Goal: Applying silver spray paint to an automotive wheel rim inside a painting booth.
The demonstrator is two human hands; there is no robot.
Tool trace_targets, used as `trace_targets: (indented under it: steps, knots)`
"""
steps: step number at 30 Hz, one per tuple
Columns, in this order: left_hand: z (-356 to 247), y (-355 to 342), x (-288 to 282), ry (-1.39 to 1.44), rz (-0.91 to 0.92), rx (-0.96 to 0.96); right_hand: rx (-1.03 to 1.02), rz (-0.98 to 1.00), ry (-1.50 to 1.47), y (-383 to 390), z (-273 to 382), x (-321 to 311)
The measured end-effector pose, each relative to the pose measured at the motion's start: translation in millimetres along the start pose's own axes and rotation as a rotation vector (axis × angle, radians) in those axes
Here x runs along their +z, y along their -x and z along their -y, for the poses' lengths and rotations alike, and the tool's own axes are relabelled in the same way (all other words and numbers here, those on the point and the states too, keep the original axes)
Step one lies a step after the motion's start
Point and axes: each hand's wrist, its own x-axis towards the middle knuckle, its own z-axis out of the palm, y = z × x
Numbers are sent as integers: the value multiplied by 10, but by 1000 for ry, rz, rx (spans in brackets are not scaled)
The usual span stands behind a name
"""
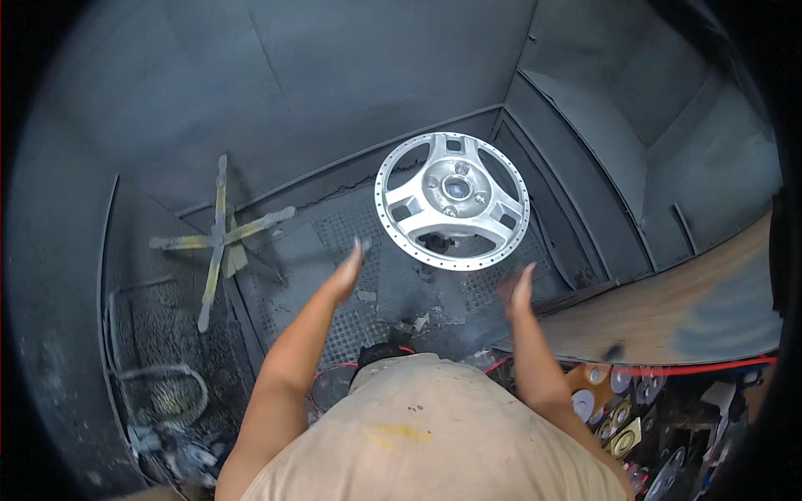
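A silver wheel face (408, 219) with three broad spokes, a central hub and small holes around its rim is held up ahead of me, above the floor. A dark support shows partly beneath it; the rest is hidden. My left hand (351, 269) is raised to the near left of the wheel, apart from it, fingers stretched out and holding nothing. On the other side, my right hand (520, 289) is just below the wheel's near right edge, also apart from it. Its fingers look extended, with nothing in them.
A cross-shaped stand (219, 239) with paint-crusted arms is at the left. Grey panels (376, 67) enclose the far side. A wooden board (652, 301) with grey overspray slants along the right. Several wheel parts (620, 417) lie at the lower right. A wire frame (171, 392) stands lower left.
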Motion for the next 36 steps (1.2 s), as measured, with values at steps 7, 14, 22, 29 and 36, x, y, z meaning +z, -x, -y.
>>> trace_targets:
  steps: [7, 14, 22, 29, 36]
  knots:
    - [3058, 2097, 923, -252, -262, -148, 160, 579, 1115, 1088, -1843, -2228]
    - [1938, 2917, 1622, 339, -336, -589, 656, 472, 842, 1484, -1544, -2579]
    - [2151, 2960, 1465, -140, -272, -510, 269, 500, 935, 782, -1637, -2284]
    - [2534, 3502, 1208, -519, -392, -178, -471, 1006, 1564, 20, -2627, -2640]
    - [2557, 5270, 168, -427, -1280, -39, -74, 1113, 1451, 1439, -3384, -1859]
